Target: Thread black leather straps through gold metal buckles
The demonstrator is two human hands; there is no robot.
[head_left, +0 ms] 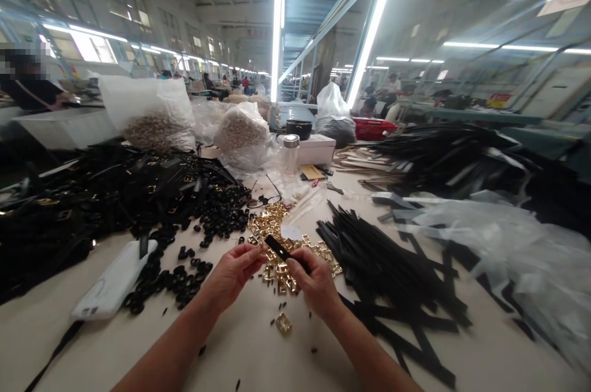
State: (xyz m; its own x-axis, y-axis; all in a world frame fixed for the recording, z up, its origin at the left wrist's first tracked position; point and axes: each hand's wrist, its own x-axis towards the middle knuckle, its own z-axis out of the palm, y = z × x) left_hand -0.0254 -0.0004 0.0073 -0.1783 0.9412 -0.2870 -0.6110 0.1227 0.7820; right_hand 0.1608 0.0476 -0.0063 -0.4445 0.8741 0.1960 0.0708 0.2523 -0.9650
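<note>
Between the fingers and thumb of my right hand (314,281) is a black strap (277,248), its end pointing up and left with a small slot showing in it. My left hand (236,270) is just left of that end, thumb and fingertips pinched together; whatever they hold is too small to make out. Beneath and beyond both hands spreads a pile of gold buckles (271,218). One loose buckle (284,323) lies nearer to me. Small black loops (184,278) are heaped left of my left hand, and a stack of black straps (373,250) lies to the right.
At left are a mound of finished-looking black straps with buckles (115,195) and a white power bank (113,284). Farther back stand a glass bottle (290,158), a white box (316,149), eyeglasses (265,198) and filled plastic bags (242,130). Plastic sheeting (508,238) covers the right.
</note>
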